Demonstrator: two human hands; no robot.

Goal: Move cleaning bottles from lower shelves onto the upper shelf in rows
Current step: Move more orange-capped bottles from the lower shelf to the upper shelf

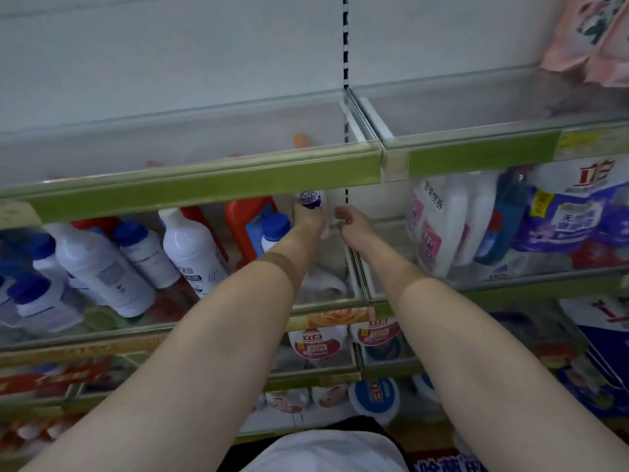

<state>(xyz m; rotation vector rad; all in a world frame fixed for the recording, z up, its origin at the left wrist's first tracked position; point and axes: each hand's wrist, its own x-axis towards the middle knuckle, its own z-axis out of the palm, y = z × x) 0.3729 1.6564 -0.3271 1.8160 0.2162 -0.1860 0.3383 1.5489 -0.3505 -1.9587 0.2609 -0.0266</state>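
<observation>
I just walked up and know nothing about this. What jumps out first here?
Two bare arms reach into a shop shelf: the left hand grips a white Mr Muscle bottle just under the green shelf edge, while the right hand is curled beside it, holding nothing visible. To the left lean white bottles with blue caps; the upper shelf looks almost bare.

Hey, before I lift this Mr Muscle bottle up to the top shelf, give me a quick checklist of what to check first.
1. Left hand grips the Mr Muscle bottle: ok, fingers wrap its lower part.
2. Right hand free to help: ok, it holds nothing, fingers curled beside the bottle.
3. Landing spot on the upper shelf: ok, bare space near the divider.
4. Path past the green shelf edge: not ok yet, the bottle sits under it.
5. Neighbouring blue-capped bottle: cannot tell if it touches the wrist.
</observation>
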